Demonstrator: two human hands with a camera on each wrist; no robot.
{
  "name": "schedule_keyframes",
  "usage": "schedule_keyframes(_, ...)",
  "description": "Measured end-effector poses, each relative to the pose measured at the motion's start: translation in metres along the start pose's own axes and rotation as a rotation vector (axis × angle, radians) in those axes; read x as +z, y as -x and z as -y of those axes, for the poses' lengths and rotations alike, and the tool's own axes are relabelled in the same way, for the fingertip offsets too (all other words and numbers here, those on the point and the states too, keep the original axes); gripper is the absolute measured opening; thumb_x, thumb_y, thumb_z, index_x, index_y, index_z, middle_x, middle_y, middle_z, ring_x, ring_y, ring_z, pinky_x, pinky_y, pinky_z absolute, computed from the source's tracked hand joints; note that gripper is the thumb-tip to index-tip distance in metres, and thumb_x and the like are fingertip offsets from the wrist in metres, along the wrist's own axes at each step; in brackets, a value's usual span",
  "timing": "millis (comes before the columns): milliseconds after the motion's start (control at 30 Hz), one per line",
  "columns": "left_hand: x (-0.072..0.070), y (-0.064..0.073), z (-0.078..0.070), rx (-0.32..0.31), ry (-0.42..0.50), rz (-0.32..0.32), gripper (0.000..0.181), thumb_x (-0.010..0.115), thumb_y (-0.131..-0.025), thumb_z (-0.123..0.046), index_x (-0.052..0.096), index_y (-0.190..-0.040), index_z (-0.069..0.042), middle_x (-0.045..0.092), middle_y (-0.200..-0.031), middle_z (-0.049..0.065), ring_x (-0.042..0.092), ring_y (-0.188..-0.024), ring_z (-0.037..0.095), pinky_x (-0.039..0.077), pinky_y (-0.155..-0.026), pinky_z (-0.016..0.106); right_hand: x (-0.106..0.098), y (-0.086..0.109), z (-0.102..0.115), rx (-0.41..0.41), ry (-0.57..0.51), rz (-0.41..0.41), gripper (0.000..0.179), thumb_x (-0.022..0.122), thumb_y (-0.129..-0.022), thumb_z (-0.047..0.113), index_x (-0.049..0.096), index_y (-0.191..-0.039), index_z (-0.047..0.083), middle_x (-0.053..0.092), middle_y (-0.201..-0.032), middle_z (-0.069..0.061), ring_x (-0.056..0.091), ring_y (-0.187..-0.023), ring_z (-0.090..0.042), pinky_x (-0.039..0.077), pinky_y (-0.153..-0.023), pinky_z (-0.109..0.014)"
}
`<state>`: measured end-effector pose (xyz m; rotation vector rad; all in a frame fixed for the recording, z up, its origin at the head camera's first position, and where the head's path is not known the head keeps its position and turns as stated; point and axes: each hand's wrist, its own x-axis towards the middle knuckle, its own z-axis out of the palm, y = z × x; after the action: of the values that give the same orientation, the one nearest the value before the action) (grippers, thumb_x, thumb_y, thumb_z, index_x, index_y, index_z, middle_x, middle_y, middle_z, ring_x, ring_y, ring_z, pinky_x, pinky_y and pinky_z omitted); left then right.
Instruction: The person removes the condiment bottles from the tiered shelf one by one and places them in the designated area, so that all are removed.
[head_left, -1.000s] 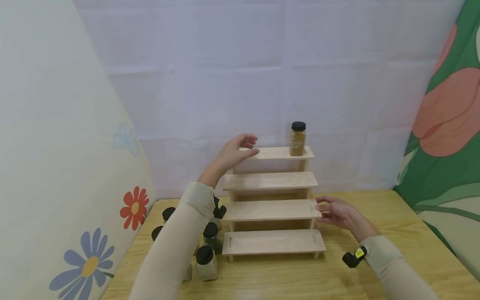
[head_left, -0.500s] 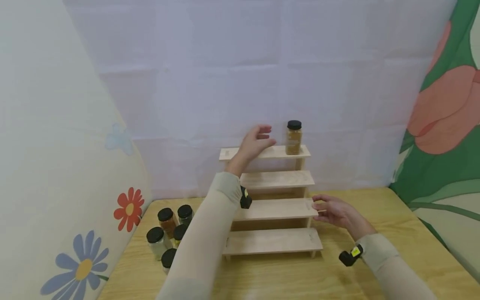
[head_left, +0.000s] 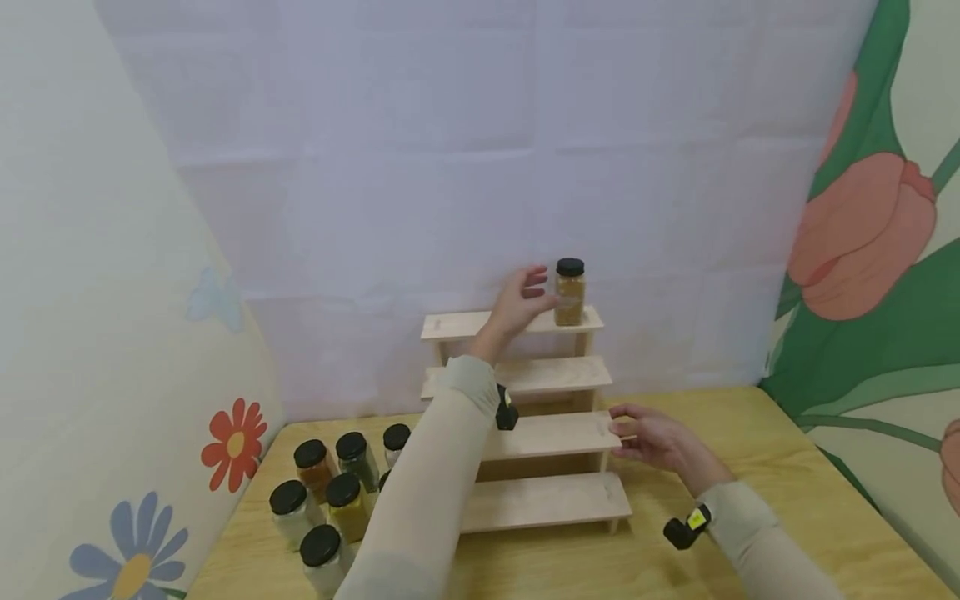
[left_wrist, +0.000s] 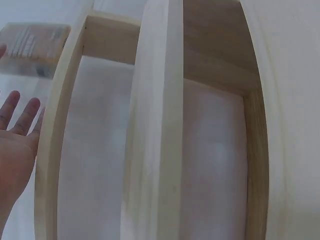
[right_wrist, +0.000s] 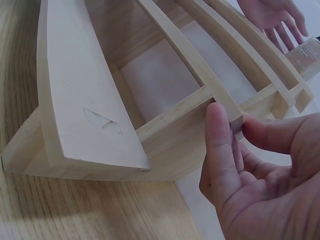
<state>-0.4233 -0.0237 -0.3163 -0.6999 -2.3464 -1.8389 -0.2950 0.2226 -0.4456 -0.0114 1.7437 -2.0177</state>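
Observation:
A four-tier wooden display shelf (head_left: 555, 504) stands on the table. On the right end of its top tier is an upright jar (head_left: 570, 292) of yellow-brown spice with a black lid. My left hand (head_left: 517, 308) reaches over the top tier beside that jar, fingers spread and thumb extended. In the left wrist view a gap shows between the hand (left_wrist: 15, 155) and the jar (left_wrist: 35, 47). My right hand (head_left: 656, 442) pinches the right end of the second tier from the bottom between thumb and fingers, seen closely in the right wrist view (right_wrist: 265, 185).
Several black-lidded spice jars (head_left: 347, 504) cluster on the wooden table (head_left: 540, 571) left of the shelf, some partly behind my left sleeve (head_left: 427, 492). A white cloth (head_left: 420, 208) hangs behind. Painted panels (head_left: 877, 250) flank both sides.
My left hand has moved right along the top tier, up to the jar. My right hand keeps its pinch on the shelf. The head view has shifted, and more jars show at left.

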Motion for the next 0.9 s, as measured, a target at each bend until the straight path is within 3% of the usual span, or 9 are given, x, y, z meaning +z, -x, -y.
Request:
schedule_keyframes(133,0.007,-0.005,-0.005,-0.008,-0.01,0.003,0.075,0.08,-0.086,-0.019,0.043,-0.152,-0.011,0.051,-0.149,0.015,0.051,-0.134,0.035,0.045,-0.109,0.043,0.002,-0.001,0.002,-0.004,-0.003,0.002,0.026,0.054,-0.103,0.002,0.046,-0.127,0.004,0.06,-0.098,-0.008,0.063,-0.084,-0.015,0.059,-0.071,-0.024)
schedule_keyframes(333,0.013,-0.006,-0.014,-0.012,0.013,-0.01,0.075,0.077,-0.089,-0.009,0.038,-0.154,-0.007,0.048,-0.149,0.021,0.051,-0.133,0.039,0.044,-0.11,0.045,0.005,-0.004,0.005,-0.011,-0.005,0.001,0.023,0.055,-0.102,0.002,0.049,-0.124,0.005,0.06,-0.097,-0.009,0.063,-0.084,-0.016,0.059,-0.071,-0.024)
schedule_keyframes(533,0.019,-0.007,-0.015,-0.023,-0.014,-0.027,0.075,0.074,-0.092,-0.008,0.034,-0.156,-0.006,0.049,-0.148,0.023,0.053,-0.132,0.039,0.046,-0.108,0.045,0.007,-0.005,0.005,-0.012,0.006,-0.013,0.024,0.057,-0.101,0.003,0.05,-0.124,0.005,0.061,-0.097,-0.009,0.063,-0.084,-0.016,0.059,-0.071,-0.024)
schedule_keyframes(767,0.012,0.001,-0.019,-0.044,-0.1,-0.099,0.075,0.078,-0.09,-0.013,0.039,-0.154,-0.009,0.055,-0.142,0.02,0.056,-0.127,0.036,0.049,-0.104,0.044,0.012,-0.011,0.006,-0.003,0.011,0.006,0.024,0.056,-0.102,0.002,0.049,-0.124,0.005,0.061,-0.097,-0.009,0.064,-0.084,-0.016,0.059,-0.072,-0.025)
schedule_keyframes(900,0.002,0.011,-0.024,-0.057,-0.148,-0.092,0.076,0.08,-0.089,-0.017,0.04,-0.154,-0.013,0.056,-0.138,0.017,0.057,-0.124,0.034,0.051,-0.1,0.044,0.013,-0.013,0.006,0.003,0.019,0.017,0.025,0.056,-0.102,0.003,0.048,-0.125,0.005,0.061,-0.099,-0.009,0.063,-0.086,-0.016,0.059,-0.073,-0.025)
